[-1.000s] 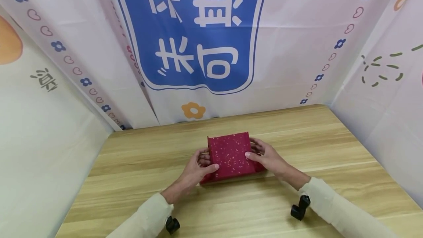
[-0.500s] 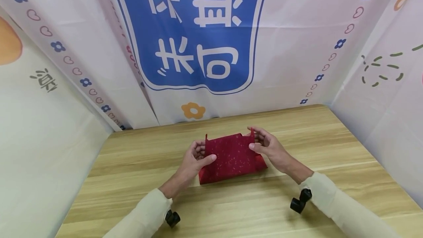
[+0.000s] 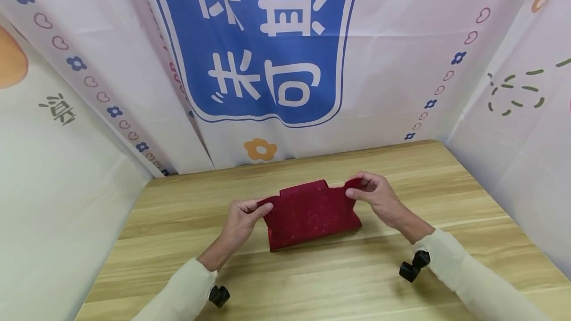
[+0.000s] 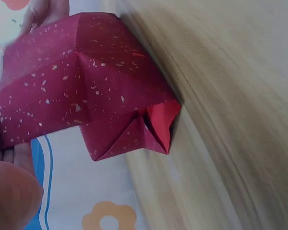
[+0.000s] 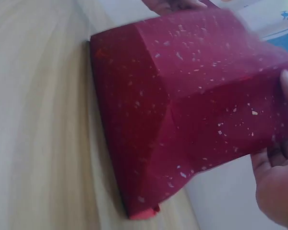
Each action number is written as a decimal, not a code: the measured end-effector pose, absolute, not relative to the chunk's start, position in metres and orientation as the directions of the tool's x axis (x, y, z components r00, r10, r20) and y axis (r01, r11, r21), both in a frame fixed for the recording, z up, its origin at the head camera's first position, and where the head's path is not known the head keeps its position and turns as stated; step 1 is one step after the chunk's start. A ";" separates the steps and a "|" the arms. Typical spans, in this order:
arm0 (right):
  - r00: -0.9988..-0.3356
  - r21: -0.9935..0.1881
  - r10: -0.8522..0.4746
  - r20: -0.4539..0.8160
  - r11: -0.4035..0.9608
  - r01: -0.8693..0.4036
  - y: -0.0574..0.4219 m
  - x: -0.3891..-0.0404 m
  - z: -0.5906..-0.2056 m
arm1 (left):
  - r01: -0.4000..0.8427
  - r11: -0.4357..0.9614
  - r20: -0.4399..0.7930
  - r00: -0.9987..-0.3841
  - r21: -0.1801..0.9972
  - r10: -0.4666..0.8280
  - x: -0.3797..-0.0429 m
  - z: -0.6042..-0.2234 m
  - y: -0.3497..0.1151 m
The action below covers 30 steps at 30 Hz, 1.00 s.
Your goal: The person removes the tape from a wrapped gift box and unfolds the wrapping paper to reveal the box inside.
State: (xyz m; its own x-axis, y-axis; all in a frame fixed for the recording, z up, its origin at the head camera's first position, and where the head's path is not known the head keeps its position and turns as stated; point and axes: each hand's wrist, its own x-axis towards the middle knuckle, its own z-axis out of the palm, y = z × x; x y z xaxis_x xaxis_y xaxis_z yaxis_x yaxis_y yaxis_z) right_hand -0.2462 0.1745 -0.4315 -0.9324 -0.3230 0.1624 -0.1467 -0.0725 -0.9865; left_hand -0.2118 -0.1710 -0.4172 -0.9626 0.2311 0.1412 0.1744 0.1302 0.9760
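Note:
A dark red sheet of creased paper (image 3: pixel 312 212) with pale flecks stands folded on the table, its lower edge on the wood. My left hand (image 3: pixel 238 222) pinches its upper left flap between thumb and fingers. At the upper right flap, my right hand (image 3: pixel 379 199) pinches in the same way. Seen from the left wrist, the folded paper (image 4: pixel 115 91) has a triangular fold at its end and a brighter red inside. The right wrist view shows its creased outer face (image 5: pixel 201 91), with my right thumb on the flap. What lies behind the paper is hidden.
The wood-grained table (image 3: pixel 312 286) spreads around the paper on every side. Printed white cloth (image 3: pixel 388 88) hangs along its back edge and both sides. A small black camera (image 3: pixel 415 265) sits on each wrist.
My hands have moved apart, pulling the two side flaps outward. The flat, square top seen a second ago has tilted up and opened into a wider shape. Both hands now pinch the flaps' edges.

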 end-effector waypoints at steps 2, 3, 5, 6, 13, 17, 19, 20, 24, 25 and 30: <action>-0.929 -0.985 -0.328 0.172 -0.071 -0.157 0.180 -0.248 -0.430 | 0.180 0.131 0.143 -0.957 0.975 0.252 -0.209 -0.418 -0.175; -0.924 -0.984 -0.340 0.178 -0.072 -0.163 0.184 -0.248 -0.430 | 0.185 0.131 0.145 -0.953 0.974 0.266 -0.207 -0.418 -0.177; -0.907 -0.983 -0.378 0.185 -0.071 -0.171 0.190 -0.247 -0.427 | 0.193 0.130 0.147 -0.942 0.973 0.301 -0.204 -0.416 -0.181; -0.893 -0.981 -0.406 0.193 -0.077 -0.177 0.193 -0.246 -0.425 | 0.195 0.126 0.145 -0.934 0.973 0.326 -0.203 -0.415 -0.183; -0.687 -0.983 -0.703 0.184 -0.136 -0.124 0.211 -0.244 -0.424 | 0.184 0.136 0.083 -0.840 0.973 0.537 -0.196 -0.413 -0.198; -0.552 -0.990 -0.822 0.140 -0.099 -0.104 0.214 -0.243 -0.428 | 0.145 0.135 0.022 -0.756 0.980 0.655 -0.193 -0.417 -0.203; -0.502 -0.991 -0.855 0.126 -0.089 -0.096 0.214 -0.242 -0.429 | 0.124 0.140 -0.010 -0.711 0.982 0.703 -0.192 -0.418 -0.204; -0.478 -0.991 -0.870 0.124 -0.088 -0.097 0.213 -0.241 -0.430 | 0.117 0.141 -0.022 -0.688 0.983 0.725 -0.192 -0.419 -0.204; -0.401 -0.994 -0.911 0.092 -0.062 -0.086 0.209 -0.236 -0.435 | 0.113 0.144 -0.045 -0.614 0.983 0.788 -0.190 -0.425 -0.204; -0.393 -0.995 -0.917 0.067 -0.033 -0.092 0.207 -0.235 -0.436 | 0.112 0.140 -0.046 -0.598 0.984 0.800 -0.189 -0.427 -0.203; -0.421 -0.968 -0.900 -0.116 0.198 -0.156 0.196 -0.230 -0.446 | 0.083 0.138 -0.071 -0.546 0.987 0.835 -0.186 -0.438 -0.199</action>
State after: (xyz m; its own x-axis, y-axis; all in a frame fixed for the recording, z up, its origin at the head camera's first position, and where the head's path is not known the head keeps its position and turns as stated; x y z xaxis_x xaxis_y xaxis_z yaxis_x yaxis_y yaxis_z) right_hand -0.2302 0.1955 -0.4456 -0.4213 -0.8995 -0.1156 -0.1563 0.1976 -0.9677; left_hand -0.1857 -0.1991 -0.4384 -0.5462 0.8347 -0.0709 0.0827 0.1379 0.9870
